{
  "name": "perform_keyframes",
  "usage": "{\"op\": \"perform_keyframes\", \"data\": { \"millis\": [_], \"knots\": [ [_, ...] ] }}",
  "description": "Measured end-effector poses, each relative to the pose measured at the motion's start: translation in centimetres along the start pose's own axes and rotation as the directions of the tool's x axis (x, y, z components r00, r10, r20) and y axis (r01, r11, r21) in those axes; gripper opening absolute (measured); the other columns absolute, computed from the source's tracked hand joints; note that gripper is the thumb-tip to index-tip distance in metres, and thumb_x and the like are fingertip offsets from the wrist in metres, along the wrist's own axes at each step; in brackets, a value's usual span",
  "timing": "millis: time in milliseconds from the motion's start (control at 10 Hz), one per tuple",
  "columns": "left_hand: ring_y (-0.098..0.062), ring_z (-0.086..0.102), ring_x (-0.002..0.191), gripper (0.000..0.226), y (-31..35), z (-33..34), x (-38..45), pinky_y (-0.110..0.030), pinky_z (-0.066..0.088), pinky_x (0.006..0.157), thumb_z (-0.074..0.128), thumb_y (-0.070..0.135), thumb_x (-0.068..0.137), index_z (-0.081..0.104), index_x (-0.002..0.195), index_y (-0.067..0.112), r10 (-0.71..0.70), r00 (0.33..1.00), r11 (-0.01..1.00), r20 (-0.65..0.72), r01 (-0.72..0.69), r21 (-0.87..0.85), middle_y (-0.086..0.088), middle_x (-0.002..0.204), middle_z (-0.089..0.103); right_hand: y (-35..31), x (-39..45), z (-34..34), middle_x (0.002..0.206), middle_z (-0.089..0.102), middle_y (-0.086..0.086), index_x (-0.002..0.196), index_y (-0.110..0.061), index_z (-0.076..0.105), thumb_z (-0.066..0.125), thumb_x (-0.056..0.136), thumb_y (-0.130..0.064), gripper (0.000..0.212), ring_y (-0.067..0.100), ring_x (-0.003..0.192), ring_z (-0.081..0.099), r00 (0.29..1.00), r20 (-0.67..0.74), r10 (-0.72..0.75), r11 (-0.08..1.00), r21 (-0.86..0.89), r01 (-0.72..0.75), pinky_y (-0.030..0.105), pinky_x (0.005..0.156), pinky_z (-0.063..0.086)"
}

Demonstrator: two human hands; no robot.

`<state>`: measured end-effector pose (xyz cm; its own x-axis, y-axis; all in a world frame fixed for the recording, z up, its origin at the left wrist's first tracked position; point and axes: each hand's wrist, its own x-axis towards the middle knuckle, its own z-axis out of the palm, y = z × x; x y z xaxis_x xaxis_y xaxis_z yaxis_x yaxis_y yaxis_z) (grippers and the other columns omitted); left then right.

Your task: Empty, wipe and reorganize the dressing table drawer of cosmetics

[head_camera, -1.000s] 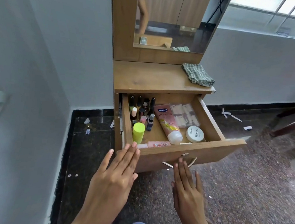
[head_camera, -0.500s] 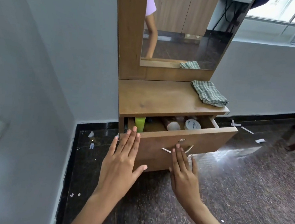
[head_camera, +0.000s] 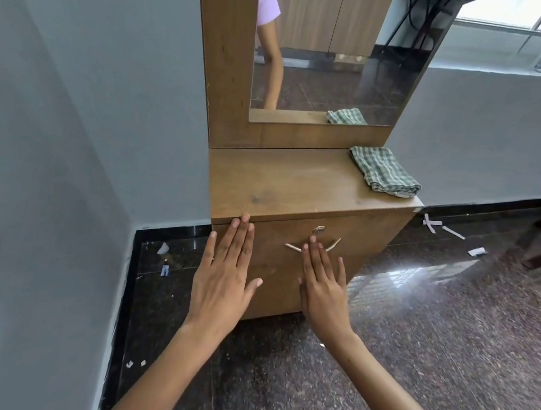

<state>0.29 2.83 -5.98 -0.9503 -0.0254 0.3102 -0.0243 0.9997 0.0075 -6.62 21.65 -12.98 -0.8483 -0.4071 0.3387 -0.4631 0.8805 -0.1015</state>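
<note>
Now drawer (head_camera: 366, 241) pushed fully shut, left hand (head_camera: 223, 275), right hand (head_camera: 324, 282) flat on front

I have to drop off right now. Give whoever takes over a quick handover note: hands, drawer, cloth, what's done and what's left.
Left hand and right hand: both flat, fingers straight, on the drawer front, holding nothing.
Drawer: fully shut; a second ago it stood open with cosmetics in neat groups inside.
Checked cloth: folded on the right of the tabletop.
Done: drawer closed.
Left: apparently nothing; wiping cannot be confirmed from here.
</note>
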Motion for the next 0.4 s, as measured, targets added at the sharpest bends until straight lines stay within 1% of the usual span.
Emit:
{"op": "perform_keyframes", "data": {
  "millis": [100,200,300,400],
  "knots": [
    [-0.021,0.002,0.142,0.093,0.4,0.0,0.0,-0.042,0.003,0.114,0.061,0.044,0.080,0.010,0.146,0.004,-0.010,1.000,1.000,-0.015,0.009,-0.029,-0.010,0.155,0.001,0.1,0.8,0.2,0.156,0.021,0.006,0.149,-0.011,0.024,0.034,0.092,-0.024,0.059,0.019,0.142,0.022,1.000,0.012,0.010,1.000,-0.001,-0.010,0.047,0.112,0.014],
    [-0.021,0.005,0.142,0.082,1.0,0.0,-0.1,-0.043,0.007,0.113,0.057,0.038,0.086,0.012,0.146,0.004,-0.027,0.997,0.998,-0.069,0.023,-0.058,-0.011,0.155,0.004,0.3,1.1,0.5,0.157,0.018,0.005,0.149,-0.012,0.021,0.032,0.092,-0.024,0.060,0.018,0.143,0.019,1.000,0.018,0.006,1.000,0.001,-0.006,0.047,0.113,0.013],
    [-0.021,0.007,0.142,0.068,1.8,-0.3,0.1,-0.041,0.011,0.113,0.039,0.039,0.093,0.014,0.146,0.003,-0.053,0.989,0.993,-0.135,0.038,-0.115,-0.011,0.155,0.008,0.3,1.2,-0.2,0.157,0.020,0.002,0.148,-0.013,0.027,0.033,0.094,-0.023,0.055,0.015,0.143,0.020,1.000,-0.030,0.000,0.994,0.112,0.004,0.048,0.112,0.017],
    [-0.019,0.008,0.142,0.064,3.3,-0.7,0.9,-0.039,0.012,0.114,0.032,0.039,0.095,0.016,0.146,0.004,-0.070,0.980,0.985,-0.188,0.038,-0.169,-0.010,0.155,0.010,0.7,0.7,-1.5,0.151,0.035,0.003,0.140,-0.009,0.043,0.037,0.096,-0.016,0.045,0.016,0.139,0.032,0.971,-0.241,0.013,0.956,0.287,0.059,0.047,0.110,0.029]
  ]
}}
